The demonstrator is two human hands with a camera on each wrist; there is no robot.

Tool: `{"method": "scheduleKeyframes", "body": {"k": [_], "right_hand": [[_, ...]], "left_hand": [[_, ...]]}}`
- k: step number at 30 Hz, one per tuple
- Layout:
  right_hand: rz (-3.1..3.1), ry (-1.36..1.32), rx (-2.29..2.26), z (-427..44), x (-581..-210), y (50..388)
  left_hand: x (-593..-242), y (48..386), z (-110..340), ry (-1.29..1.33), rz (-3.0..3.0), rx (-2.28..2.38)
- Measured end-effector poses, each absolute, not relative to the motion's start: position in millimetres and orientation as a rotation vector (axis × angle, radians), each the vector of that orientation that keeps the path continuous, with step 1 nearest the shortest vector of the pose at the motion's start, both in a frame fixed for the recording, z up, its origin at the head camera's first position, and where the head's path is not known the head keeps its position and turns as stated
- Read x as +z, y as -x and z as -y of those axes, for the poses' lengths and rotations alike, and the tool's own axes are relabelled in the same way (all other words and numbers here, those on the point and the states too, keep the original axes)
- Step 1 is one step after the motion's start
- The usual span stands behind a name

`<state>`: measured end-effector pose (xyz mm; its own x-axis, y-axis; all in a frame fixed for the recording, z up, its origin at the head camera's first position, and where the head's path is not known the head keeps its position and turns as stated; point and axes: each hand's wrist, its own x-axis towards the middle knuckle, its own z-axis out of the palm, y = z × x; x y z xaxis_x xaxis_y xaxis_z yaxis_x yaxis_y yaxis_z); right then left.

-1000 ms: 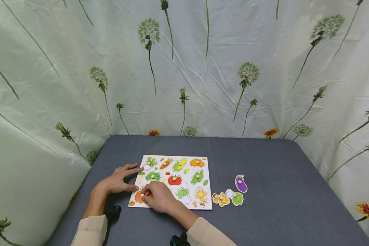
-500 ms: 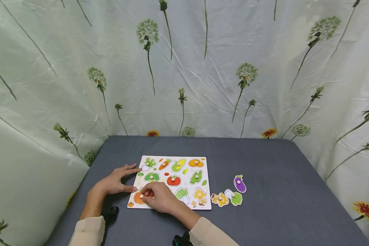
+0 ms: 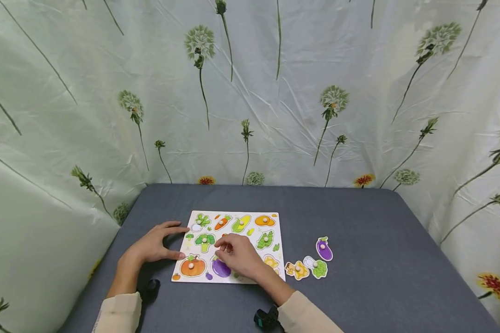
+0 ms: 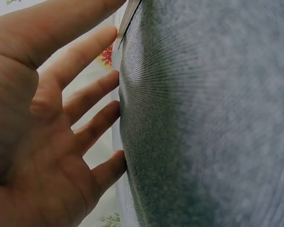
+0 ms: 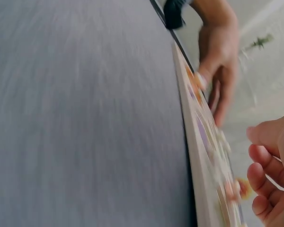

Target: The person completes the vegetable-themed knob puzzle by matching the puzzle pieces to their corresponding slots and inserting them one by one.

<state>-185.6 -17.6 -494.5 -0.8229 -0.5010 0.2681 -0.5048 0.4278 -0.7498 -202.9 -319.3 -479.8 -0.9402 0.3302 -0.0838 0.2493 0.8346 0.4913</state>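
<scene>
A white wooden knob puzzle board point(image 3: 221, 281) with vegetable pictures lies on the table. My left hand point(image 3: 152, 244) has its index finger and thumb at the board's left edge; in the left wrist view its fingers are spread. At the board's lower left sits the pumpkin piece point(image 3: 193, 267), its knob uncovered. My right hand point(image 3: 242, 256) hovers over the board's middle, fingers loosely bent and holding nothing. Below its fingertips shows a purple eggplant picture point(image 3: 221, 268). The hand covers most of the tomato and the bok choy picture.
Right of the board lie an eggplant piece point(image 3: 325, 249), a mushroom piece point(image 3: 297, 270) and a bok choy piece point(image 3: 320, 269). A grey cloth covers the table point(image 3: 358, 296). Behind it hangs a flowered curtain point(image 3: 291, 138).
My right hand has let go of the pumpkin piece's knob and moved right and slightly up. The left hand stays at the board's left edge.
</scene>
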Motion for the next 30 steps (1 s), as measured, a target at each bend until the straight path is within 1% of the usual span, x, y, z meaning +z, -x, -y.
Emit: {"method": "scheduleKeyframes", "body": {"k": [5,11,24,30], "right_hand": [[2.663,-0.807,1.34,-11.5,-492.6,191.8],[2.661,-0.779,1.299,-43.8,-490.3,193.9],[2.644,-0.581,1.182,-116.7,-482.1,194.5],[2.636,-0.5,1.05,-152.6,-477.8,197.7]], "left_hand": [[-477.4,201.7,318.8,-0.434,-2.84,0.717],[-478.8,201.9,318.9,-0.427,-2.822,0.718],[-479.2,203.2,318.9,-0.407,-2.785,0.711],[-479.4,203.3,318.0,-0.385,-2.776,0.712]]}}
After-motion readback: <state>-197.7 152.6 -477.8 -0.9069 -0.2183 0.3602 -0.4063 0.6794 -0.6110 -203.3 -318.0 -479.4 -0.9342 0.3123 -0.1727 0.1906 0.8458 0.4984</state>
